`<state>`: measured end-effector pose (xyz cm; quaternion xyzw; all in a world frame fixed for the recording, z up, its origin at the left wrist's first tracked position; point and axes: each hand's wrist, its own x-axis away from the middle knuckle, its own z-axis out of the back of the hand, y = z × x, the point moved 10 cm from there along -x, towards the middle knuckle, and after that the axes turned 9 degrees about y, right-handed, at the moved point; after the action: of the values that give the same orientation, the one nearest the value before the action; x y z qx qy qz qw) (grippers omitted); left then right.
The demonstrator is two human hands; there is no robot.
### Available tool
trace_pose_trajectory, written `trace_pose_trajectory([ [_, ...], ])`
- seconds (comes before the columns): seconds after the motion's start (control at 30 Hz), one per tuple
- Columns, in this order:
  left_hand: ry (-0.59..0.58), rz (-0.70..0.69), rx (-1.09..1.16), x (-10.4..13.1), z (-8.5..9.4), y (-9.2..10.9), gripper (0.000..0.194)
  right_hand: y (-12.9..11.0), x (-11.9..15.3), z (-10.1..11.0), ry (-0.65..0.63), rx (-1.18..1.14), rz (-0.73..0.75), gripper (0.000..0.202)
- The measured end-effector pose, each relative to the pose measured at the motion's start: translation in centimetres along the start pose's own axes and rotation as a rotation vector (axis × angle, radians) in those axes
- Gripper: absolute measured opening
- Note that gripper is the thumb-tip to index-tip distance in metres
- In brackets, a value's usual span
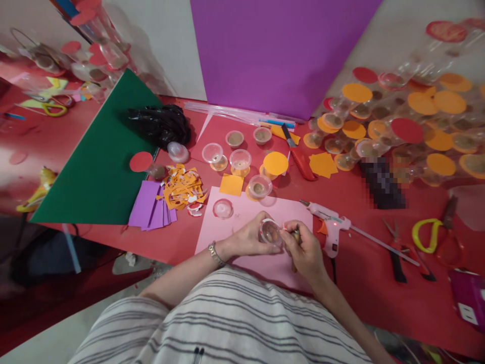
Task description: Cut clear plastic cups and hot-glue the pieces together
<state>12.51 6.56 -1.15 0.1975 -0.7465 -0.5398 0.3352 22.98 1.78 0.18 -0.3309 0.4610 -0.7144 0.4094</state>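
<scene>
My left hand (248,237), with a metal watch on its wrist, is wrapped around a small clear plastic cup (270,233) tilted toward me. My right hand (309,253) meets the cup's rim from the right. Its closed fingers grip a small tool with a brownish handle (296,234), whose kind I cannot make out; a bit of pink shows at the fingertips. Both hands are over a pink sheet (212,235). On that sheet lies a round clear lid or cup (223,208) with a red rim. A pink glue gun (330,222) rests right of my right hand.
Several clear cups (240,160) stand ahead, near orange paper squares (231,184). Orange scraps (182,187), purple paper (149,205) and a green board (102,167) lie left. Rightward are a red-handled cutter (301,159), pliers (396,253), scissors (428,235) and stacked cup pieces (407,130).
</scene>
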Motion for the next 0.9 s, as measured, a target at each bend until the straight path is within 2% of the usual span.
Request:
trace_pose_trajectory([
  [0.23,0.006,0.012,-0.036,0.1,-0.1,-0.3,0.051,-0.2,-0.2,-0.4,-0.049,-0.007,-0.044,0.024],
  [0.47,-0.027,0.007,-0.045,0.2,-0.4,-0.4,0.045,1.3,0.2,-1.8,-0.153,-0.260,-0.326,0.036],
  [0.63,-0.022,0.014,-0.052,0.2,-0.4,-0.5,0.046,2.2,0.8,-2.0,-0.141,-0.356,-0.466,0.037],
  [0.8,0.011,0.005,-0.010,0.3,-0.1,0.1,0.047,2.0,0.7,-1.5,-0.112,-0.334,-0.401,0.030],
  [0.9,0.020,0.010,-0.004,0.3,0.0,0.3,0.047,1.2,0.3,-0.7,-0.080,-0.219,-0.256,0.024],
])
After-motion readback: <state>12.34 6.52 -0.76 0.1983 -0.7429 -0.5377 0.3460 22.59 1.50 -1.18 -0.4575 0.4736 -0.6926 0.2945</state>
